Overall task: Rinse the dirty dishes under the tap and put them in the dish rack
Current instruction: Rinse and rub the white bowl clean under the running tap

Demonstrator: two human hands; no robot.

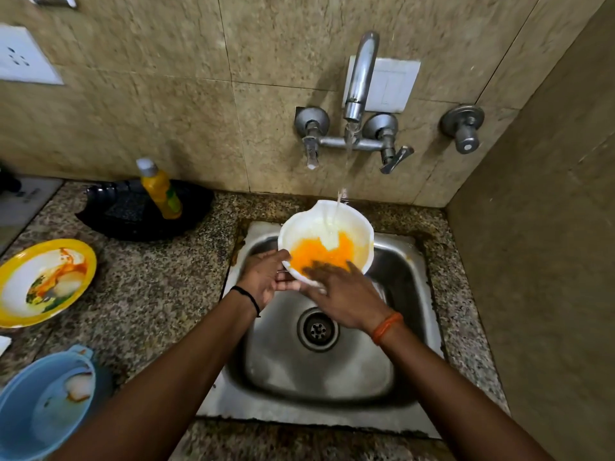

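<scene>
Over the steel sink (409, 327), seen from the head camera, a white bowl (309, 224) smeared with orange residue is tilting under the stream falling from the tap (361, 74). The left hand (263, 277) is gripping the bowl's near-left rim, fingers curled beneath it. The right hand (346, 294) is lying flat, fingers straight and spread, pressing on the orange film just inside the near rim. Open basin is showing around the drain (317, 329) below both wrists, while the wall at the right is closing in beside the sink.

Speckled granite counter (153, 294) is running along the left. On it are sitting a yellow-rimmed plate (20, 314) with food streaks, a blue bowl (23, 427) at the lower left, and a black tray (139, 224) holding a yellow bottle (161, 191). Its label is too blurred to read.
</scene>
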